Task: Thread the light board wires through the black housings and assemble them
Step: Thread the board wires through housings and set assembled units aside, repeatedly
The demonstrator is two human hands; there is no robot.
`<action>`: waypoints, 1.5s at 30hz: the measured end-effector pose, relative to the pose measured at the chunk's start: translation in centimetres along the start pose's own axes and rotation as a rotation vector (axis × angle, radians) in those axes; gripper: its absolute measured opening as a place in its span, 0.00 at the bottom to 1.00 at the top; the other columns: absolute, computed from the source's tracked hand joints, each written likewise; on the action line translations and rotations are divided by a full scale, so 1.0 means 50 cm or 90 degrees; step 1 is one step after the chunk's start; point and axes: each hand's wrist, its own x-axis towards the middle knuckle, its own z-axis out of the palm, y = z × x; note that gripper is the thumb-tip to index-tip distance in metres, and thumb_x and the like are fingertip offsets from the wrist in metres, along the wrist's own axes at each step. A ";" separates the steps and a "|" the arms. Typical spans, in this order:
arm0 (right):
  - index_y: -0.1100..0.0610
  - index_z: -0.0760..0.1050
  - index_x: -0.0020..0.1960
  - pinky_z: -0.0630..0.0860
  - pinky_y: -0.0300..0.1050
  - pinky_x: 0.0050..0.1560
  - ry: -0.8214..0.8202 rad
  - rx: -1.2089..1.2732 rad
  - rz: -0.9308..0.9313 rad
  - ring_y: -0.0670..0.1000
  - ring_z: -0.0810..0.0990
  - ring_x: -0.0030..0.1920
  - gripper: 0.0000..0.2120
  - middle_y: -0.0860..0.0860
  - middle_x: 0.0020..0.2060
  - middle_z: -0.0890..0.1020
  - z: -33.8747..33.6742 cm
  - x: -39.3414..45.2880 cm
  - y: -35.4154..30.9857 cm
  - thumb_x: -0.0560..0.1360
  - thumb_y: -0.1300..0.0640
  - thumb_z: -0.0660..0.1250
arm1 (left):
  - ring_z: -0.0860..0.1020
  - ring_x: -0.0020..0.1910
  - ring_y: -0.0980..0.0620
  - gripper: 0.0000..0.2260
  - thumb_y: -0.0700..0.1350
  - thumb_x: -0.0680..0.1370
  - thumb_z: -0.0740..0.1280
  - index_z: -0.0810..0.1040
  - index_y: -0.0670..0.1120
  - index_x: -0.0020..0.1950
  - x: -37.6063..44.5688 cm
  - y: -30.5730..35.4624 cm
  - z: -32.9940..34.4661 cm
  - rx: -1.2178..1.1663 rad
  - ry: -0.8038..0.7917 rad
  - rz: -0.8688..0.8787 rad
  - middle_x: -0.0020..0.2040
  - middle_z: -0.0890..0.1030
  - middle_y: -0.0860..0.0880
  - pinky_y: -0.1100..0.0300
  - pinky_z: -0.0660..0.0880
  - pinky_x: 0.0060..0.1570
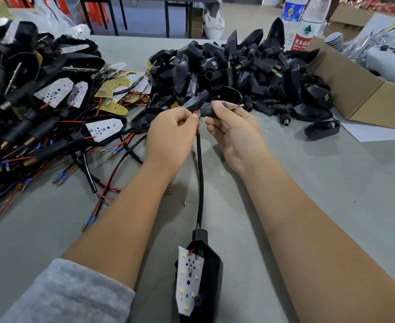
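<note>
My right hand (232, 131) grips a small black tubular housing (209, 111) with a copper spring and a blue-tipped wire end (234, 106) poking out of its far side. My left hand (170, 129) pinches the red wire (196, 113) just where it enters that housing. From there a black sheathed cable (200, 173) runs down toward me to a black teardrop housing (211, 271) lying on the table, with a white light board (189, 276) sitting tilted in it.
A tangle of wired light boards and assembled units (52, 108) covers the left of the grey table (319, 194). A heap of black housings (238, 73) lies behind my hands. A cardboard box (354, 89) and two water bottles (305, 22) stand at the back right.
</note>
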 end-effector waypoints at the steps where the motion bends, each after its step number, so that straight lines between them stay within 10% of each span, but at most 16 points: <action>1: 0.60 0.77 0.48 0.78 0.36 0.36 0.001 -0.005 0.001 0.45 0.80 0.33 0.02 0.51 0.34 0.83 0.000 0.000 0.000 0.78 0.64 0.66 | 0.78 0.37 0.43 0.13 0.47 0.80 0.63 0.80 0.44 0.39 0.001 -0.001 -0.001 -0.003 -0.008 -0.002 0.38 0.82 0.42 0.43 0.78 0.45; 16: 0.60 0.76 0.47 0.79 0.36 0.37 0.003 0.008 -0.009 0.46 0.79 0.33 0.02 0.53 0.36 0.82 0.004 -0.003 -0.002 0.79 0.64 0.66 | 0.82 0.40 0.47 0.05 0.43 0.78 0.68 0.79 0.52 0.44 0.000 0.002 -0.004 -0.058 0.025 -0.002 0.38 0.83 0.50 0.45 0.81 0.46; 26: 0.61 0.76 0.46 0.79 0.37 0.40 -0.029 -0.033 -0.014 0.46 0.79 0.33 0.03 0.50 0.33 0.81 0.006 -0.008 -0.003 0.79 0.65 0.65 | 0.80 0.32 0.61 0.09 0.39 0.79 0.68 0.80 0.51 0.41 0.005 -0.004 -0.013 -0.095 -0.008 0.023 0.35 0.82 0.51 0.67 0.77 0.35; 37: 0.60 0.76 0.46 0.80 0.37 0.40 -0.002 -0.009 -0.019 0.47 0.82 0.34 0.04 0.53 0.36 0.82 0.010 -0.007 -0.001 0.79 0.65 0.65 | 0.81 0.34 0.53 0.08 0.45 0.78 0.69 0.80 0.50 0.38 0.005 0.000 0.002 -0.057 0.055 -0.026 0.33 0.83 0.49 0.49 0.82 0.45; 45: 0.60 0.77 0.46 0.77 0.35 0.34 -0.017 -0.040 -0.028 0.46 0.78 0.30 0.03 0.52 0.34 0.82 0.006 -0.009 -0.003 0.78 0.64 0.66 | 0.81 0.36 0.54 0.06 0.40 0.79 0.67 0.83 0.46 0.44 -0.003 0.003 -0.003 -0.023 -0.006 0.037 0.38 0.83 0.48 0.53 0.81 0.46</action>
